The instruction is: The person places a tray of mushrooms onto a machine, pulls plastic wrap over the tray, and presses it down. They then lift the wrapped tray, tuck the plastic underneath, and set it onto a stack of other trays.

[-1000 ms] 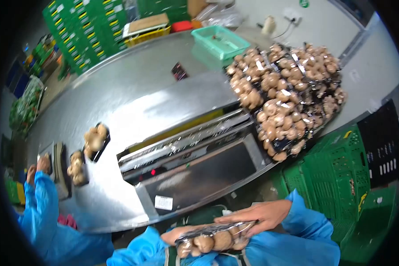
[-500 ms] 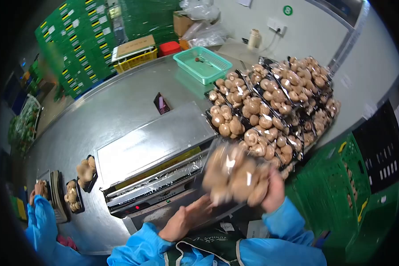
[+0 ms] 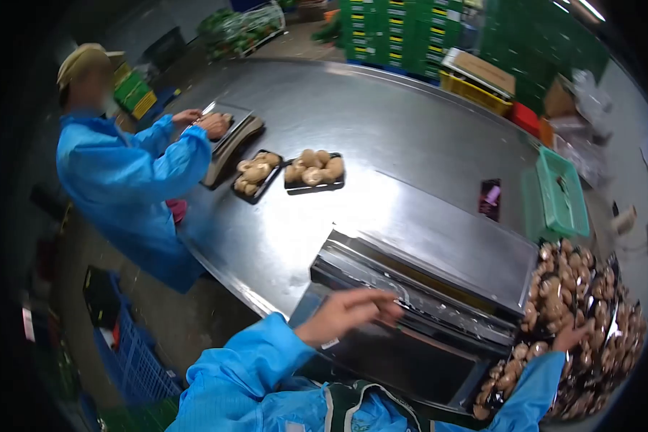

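Observation:
My left hand (image 3: 356, 313) hovers over the front of the wrapping machine (image 3: 410, 288), fingers stretched out and holding nothing. At the right, my right hand (image 3: 572, 336) is among the film-wrapped mushroom packs (image 3: 552, 299), its fingers apart and resting against them. Part of that hand blends into the pile, so its exact contact is hard to see. Two black trays of mushrooms lie on the steel table left of the machine: one tray (image 3: 315, 171) sits crosswise, and another tray (image 3: 258, 175) stands tilted beside the scale.
A co-worker (image 3: 126, 165) in blue handles a tray on the scale (image 3: 234, 144). A green basket (image 3: 561, 191) stands behind the pile, near a small dark packet (image 3: 490, 199). Green crates (image 3: 399, 32) are stacked beyond the steel table (image 3: 295, 93). A blue crate (image 3: 140, 353) is on the floor.
My view has swung left. The mushroom pack that was in my right hand is no longer held up; that hand is now down at the pile. My left hand has moved over the machine's front.

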Tool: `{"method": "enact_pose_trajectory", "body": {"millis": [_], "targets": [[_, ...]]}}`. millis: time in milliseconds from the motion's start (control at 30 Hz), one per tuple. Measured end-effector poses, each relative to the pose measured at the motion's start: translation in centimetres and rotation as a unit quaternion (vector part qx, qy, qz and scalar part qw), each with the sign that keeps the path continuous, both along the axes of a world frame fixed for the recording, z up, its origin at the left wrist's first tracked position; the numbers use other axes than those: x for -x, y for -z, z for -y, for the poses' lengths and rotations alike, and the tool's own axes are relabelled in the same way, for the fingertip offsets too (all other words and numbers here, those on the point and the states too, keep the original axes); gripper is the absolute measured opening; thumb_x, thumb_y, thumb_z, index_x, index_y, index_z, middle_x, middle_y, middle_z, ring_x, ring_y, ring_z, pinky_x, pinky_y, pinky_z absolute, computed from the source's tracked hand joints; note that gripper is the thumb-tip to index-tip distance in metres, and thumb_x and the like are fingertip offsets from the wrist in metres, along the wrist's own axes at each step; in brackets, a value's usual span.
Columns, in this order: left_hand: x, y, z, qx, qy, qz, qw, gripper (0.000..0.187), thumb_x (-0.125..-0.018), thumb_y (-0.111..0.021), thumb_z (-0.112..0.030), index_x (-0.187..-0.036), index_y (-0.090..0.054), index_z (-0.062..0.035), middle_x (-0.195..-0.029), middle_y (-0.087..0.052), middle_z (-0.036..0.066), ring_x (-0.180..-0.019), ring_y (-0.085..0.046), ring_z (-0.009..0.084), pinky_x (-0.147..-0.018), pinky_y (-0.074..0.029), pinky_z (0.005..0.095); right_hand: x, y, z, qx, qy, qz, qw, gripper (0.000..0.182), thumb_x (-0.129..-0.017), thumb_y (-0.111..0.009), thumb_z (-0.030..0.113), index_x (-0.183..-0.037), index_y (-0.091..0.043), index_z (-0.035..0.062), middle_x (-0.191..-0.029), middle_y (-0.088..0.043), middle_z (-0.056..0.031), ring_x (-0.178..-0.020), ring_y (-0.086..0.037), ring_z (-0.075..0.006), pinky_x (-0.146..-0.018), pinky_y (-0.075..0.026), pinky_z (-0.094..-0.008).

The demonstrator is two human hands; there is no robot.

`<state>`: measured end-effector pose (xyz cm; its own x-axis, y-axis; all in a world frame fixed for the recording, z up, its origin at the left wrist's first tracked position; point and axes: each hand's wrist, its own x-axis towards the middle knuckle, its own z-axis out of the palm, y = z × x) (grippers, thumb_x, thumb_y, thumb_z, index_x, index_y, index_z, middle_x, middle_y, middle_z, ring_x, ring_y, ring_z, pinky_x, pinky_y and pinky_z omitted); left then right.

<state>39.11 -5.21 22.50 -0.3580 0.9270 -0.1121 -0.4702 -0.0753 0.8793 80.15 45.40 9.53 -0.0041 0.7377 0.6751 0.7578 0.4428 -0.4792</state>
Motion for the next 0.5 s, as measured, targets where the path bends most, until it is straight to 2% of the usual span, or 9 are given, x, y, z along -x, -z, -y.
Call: {"method": "enact_pose_trajectory", "body": {"millis": [33, 67, 100, 133, 233, 300, 367, 400, 500], "targets": [[2.4, 0.7, 1.6, 0.046, -0.100, -0.023, 0.994, 0.036, -0.093, -0.048, -0.014, -0.125, -0.049, 0.0016, -0.112, -0.060, 0.015, -0.107, -0.057, 0.0224, -0.095, -0.043, 0.0345, 3.6, -5.9, 3.7, 0.075, 0.107, 0.067, 0.989, 0.050, -0.087, -0.061, 0.022, -0.123, -0.045, -0.0092, -0.126, -0.046, -0.0260, -0.115, -0.047, -0.0349, -0.099, -0.036, -0.0406], [5.2, 1.0, 2.8, 0.057, -0.180, -0.026, 0.982, 0.035, -0.092, -0.049, -0.014, -0.123, -0.051, 0.0014, -0.110, -0.061, 0.015, -0.107, -0.057, 0.0228, -0.095, -0.043, 0.0352, 4.1, -6.6, 3.9, -0.075, 0.201, 0.211, 0.954, 0.048, -0.089, -0.058, 0.023, -0.123, -0.046, -0.0085, -0.125, -0.050, -0.0217, -0.111, -0.051, -0.0309, -0.097, -0.039, -0.0378], [8.9, 2.8, 4.2, 0.066, -0.251, -0.085, 0.962, 0.034, -0.092, -0.046, -0.012, -0.122, -0.049, 0.0029, -0.111, -0.061, 0.016, -0.105, -0.059, 0.0252, -0.094, -0.044, 0.0367, 6.9, -8.6, 4.6, -0.007, 0.039, 0.055, 0.998, 0.047, -0.090, -0.057, 0.022, -0.123, -0.046, -0.0081, -0.124, -0.050, -0.0202, -0.111, -0.051, -0.0288, -0.097, -0.039, -0.0365], [12.6, 4.3, 5.3, 0.111, -0.322, -0.084, 0.937, 0.035, -0.092, -0.047, -0.015, -0.123, -0.048, 0.0022, -0.113, -0.059, 0.015, -0.107, -0.057, 0.0238, -0.093, -0.042, 0.0345, 11.9, -11.4, 7.5, 0.062, -0.102, -0.016, 0.993, 0.046, -0.090, -0.056, 0.021, -0.123, -0.046, -0.0077, -0.124, -0.051, -0.0190, -0.111, -0.051, -0.0268, -0.096, -0.040, -0.0354], [24.0, 10.4, 6.7, 0.167, -0.414, -0.064, 0.892, 0.052, -0.090, -0.054, -0.030, -0.132, -0.041, -0.0020, -0.131, -0.045, 0.010, -0.122, -0.042, 0.0211, -0.100, -0.031, 0.0367, 29.6, -18.2, 17.5, 0.289, -0.375, -0.104, 0.875, 0.041, -0.088, -0.053, 0.018, -0.124, -0.048, -0.0037, -0.118, -0.054, -0.0135, -0.107, -0.054, -0.0206, -0.091, -0.043, -0.0317], [29.0, 12.9, 5.9, 0.209, -0.451, -0.072, 0.865, 0.055, -0.089, -0.053, -0.033, -0.133, -0.040, -0.0027, -0.131, -0.045, 0.011, -0.121, -0.040, 0.0223, -0.100, -0.030, 0.0377, 42.2, -20.2, 23.0, 0.443, -0.517, -0.049, 0.731, 0.041, -0.086, -0.055, 0.014, -0.123, -0.048, -0.0033, -0.116, -0.055, -0.0139, -0.106, -0.056, -0.0252, -0.091, -0.045, -0.0343], [32.9, 15.7, 5.0, 0.223, -0.467, -0.038, 0.855, 0.058, -0.089, -0.053, -0.032, -0.134, -0.037, 0.0017, -0.134, -0.042, 0.017, -0.124, -0.039, 0.0257, -0.101, -0.030, 0.0360, 52.8, -17.5, 25.8, 0.515, -0.605, -0.020, 0.607, 0.045, -0.087, -0.055, 0.014, -0.128, -0.045, -0.0011, -0.122, -0.051, -0.0140, -0.110, -0.054, -0.0245, -0.090, -0.046, -0.0327], [34.3, 17.2, 4.5, 0.227, -0.468, -0.035, 0.853, 0.061, -0.089, -0.053, -0.030, -0.135, -0.034, 0.0058, -0.137, -0.040, 0.022, -0.127, -0.038, 0.0293, -0.103, -0.030, 0.0340, 57.9, -14.7, 26.3, 0.536, -0.613, 0.011, 0.580, 0.052, -0.086, -0.057, 0.016, -0.133, -0.040, 0.0014, -0.129, -0.048, -0.0154, -0.115, -0.051, -0.0255, -0.092, -0.045, -0.0342], [37.0, 21.4, 3.2, 0.241, -0.458, -0.054, 0.854, 0.067, -0.088, -0.052, -0.035, -0.134, -0.031, 0.0096, -0.136, -0.038, 0.026, -0.125, -0.040, 0.0314, -0.102, -0.032, 0.0350, 70.4, -6.6, 27.0, 0.548, -0.554, 0.205, 0.592, 0.077, -0.080, -0.064, 0.020, -0.143, -0.022, 0.0076, -0.139, -0.036, -0.0209, -0.124, -0.042, -0.0302, -0.096, -0.043, -0.0366]]}}
